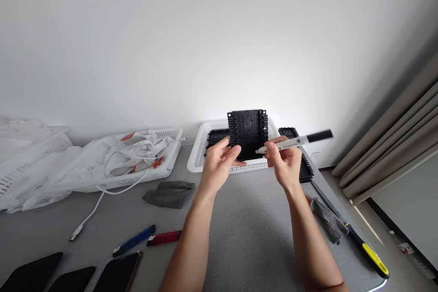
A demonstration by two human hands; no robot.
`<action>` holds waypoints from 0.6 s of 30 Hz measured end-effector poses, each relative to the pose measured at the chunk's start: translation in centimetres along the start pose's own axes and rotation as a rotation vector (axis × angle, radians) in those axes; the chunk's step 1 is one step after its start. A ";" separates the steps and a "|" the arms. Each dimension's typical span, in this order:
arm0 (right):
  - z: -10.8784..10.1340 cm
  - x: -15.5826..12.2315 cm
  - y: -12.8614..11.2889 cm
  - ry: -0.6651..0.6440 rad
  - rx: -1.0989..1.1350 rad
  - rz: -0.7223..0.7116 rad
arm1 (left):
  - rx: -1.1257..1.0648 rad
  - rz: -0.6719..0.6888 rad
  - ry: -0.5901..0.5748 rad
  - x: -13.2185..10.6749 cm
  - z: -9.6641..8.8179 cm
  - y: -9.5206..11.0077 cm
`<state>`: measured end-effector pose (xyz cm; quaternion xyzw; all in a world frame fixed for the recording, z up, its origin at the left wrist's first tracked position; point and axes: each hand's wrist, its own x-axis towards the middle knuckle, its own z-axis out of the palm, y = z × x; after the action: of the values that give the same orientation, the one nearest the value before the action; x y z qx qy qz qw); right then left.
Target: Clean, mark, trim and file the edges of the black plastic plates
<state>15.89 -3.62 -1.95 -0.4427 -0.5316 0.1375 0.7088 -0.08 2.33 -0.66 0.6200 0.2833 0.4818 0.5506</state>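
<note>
1. Left hand (219, 164): grasped black panel (247, 130) by its lower edge, upright over white basket (201, 155) on desk (246, 228)
2. Right hand (284, 164): pinched white marker (294, 142), tip at panel's lower right
3. Handling, judged: steady panel, light tip pressure

Grey table (246, 228). Far centre: white basket (200, 157); black panels (306, 169) to its right. Far left: cable basket (164, 171). Centre-left: folded grey cloth (169, 194). Near left: blue pen (133, 240), red pen (164, 237), three dark phones (118, 271). Right: crumpled cloth (328, 220), yellow-handled tool (371, 253).
</note>
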 end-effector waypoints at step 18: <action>0.4 0.1 -1.3 0.064 -0.336 -0.344 | -0.054 -0.063 -0.020 -0.5 0.3 0.9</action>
<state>15.22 -4.16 -0.87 -0.4614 -0.5918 -0.0897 0.6549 -0.19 1.56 0.09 0.6005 0.2841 0.4655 0.5848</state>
